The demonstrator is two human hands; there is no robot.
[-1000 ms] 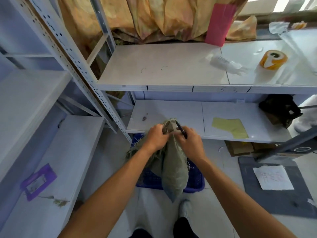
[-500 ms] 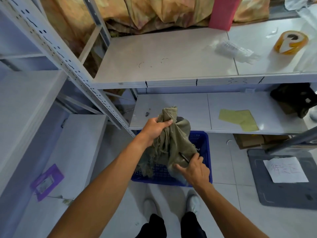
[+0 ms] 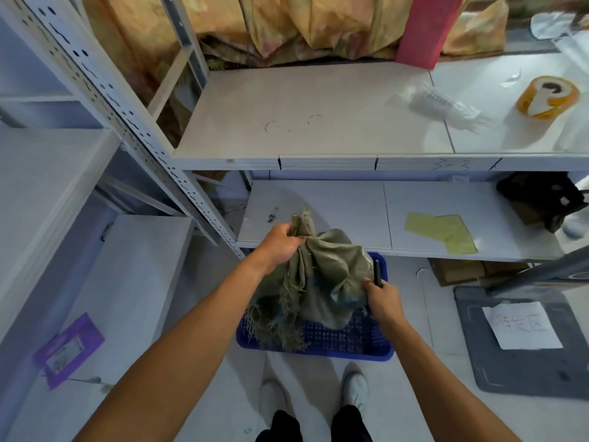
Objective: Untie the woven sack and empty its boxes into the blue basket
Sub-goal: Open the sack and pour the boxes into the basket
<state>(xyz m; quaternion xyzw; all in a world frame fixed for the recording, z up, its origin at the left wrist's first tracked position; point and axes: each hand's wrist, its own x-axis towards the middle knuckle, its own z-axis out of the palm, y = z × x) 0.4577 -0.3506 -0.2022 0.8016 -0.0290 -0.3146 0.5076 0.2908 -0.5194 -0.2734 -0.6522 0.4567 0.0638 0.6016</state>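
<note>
- Sack point(image 3: 322, 269) front and centre: olive-green woven cloth, held up over the blue basket point(image 3: 360, 342), its frayed edge trailing down into the basket's left side.
- Left hand point(image 3: 280, 242) is clenched tight around the bunched end of the sack, high up, just in front of the lower shelf point(image 3: 350, 212).
- Right hand point(image 3: 381, 296) sits lower, at the sack's right side, fingers closed, pinching a fold of the cloth and gripping a thin black pen point(image 3: 377, 272) as well (it sticks straight up from the fist).
- Basket rests on the pale floor, partly under the lower shelf's front edge, directly ahead of the person's two white shoes point(image 3: 355, 387).
- No boxes on show; the sack covers most of the basket's inside, so I cannot tell what lies beneath.
- Off to the right on that shelf lies a yellow sheet point(image 3: 443, 231), well apart from the action.
- Up top, a roll of yellow tape point(image 3: 546, 97) sits on the upper shelf point(image 3: 302, 116).
</note>
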